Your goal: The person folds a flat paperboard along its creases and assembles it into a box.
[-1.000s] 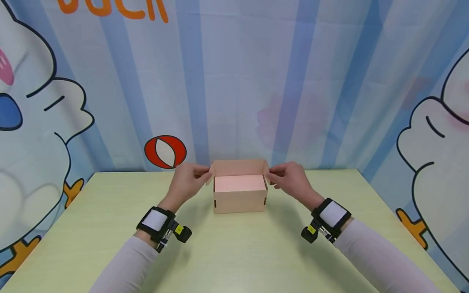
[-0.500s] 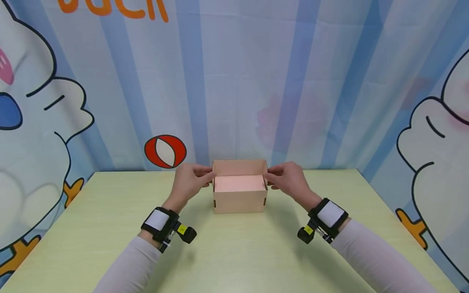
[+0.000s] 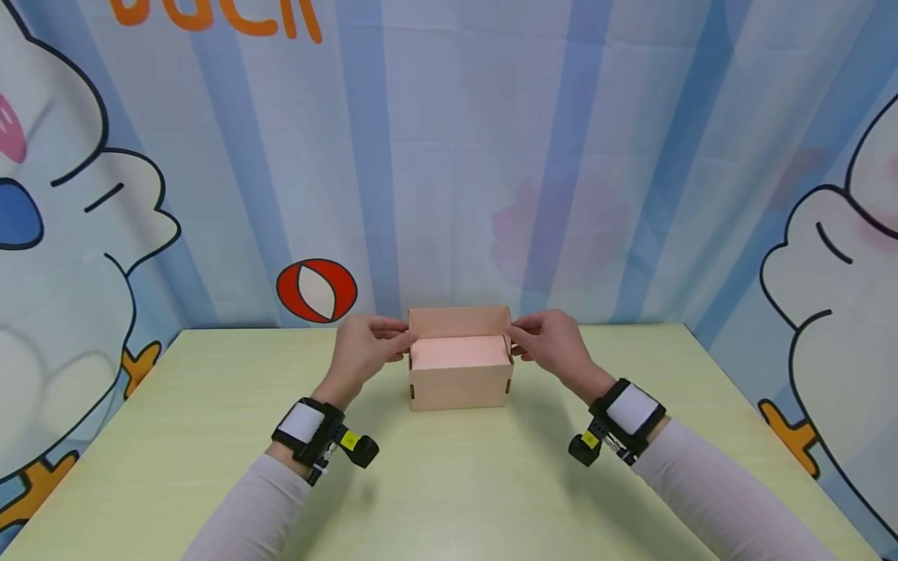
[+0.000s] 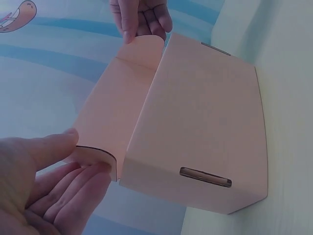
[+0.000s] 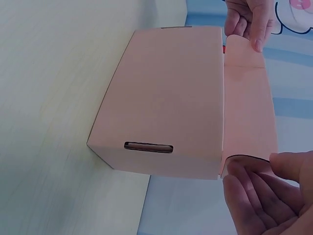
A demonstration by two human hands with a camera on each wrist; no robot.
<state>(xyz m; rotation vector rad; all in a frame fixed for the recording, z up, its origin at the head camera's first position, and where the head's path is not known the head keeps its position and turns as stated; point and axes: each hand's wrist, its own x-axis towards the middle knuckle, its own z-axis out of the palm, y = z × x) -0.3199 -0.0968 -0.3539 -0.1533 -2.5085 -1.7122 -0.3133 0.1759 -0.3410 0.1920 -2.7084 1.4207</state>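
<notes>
A pale pink cardboard box [image 3: 459, 388] stands on the table, its lid [image 3: 459, 321] raised upright at the back. At the lid's left end, my left hand [image 3: 365, 347] pinches the small side flap [image 5: 244, 51], thumb on the lid's edge and fingers beneath. My right hand [image 3: 554, 343] holds the matching right flap [image 4: 142, 51] the same way. Both flaps are folded in toward the box. Dark-edged slots [image 4: 205, 177] show near the box's front corners. The box's inside is mostly hidden in the head view.
The light yellow table [image 3: 210, 405] reaches back to a blue striped curtain [image 3: 456, 156] with cartoon ducks and a red ball [image 3: 317, 290] printed on it. Each wrist wears a black strap with a small camera [image 3: 361, 450].
Both hands have moved inward, and the lid's side flaps, splayed outward a second ago, are now folded in. Over the last half second hardly anything has moved.
</notes>
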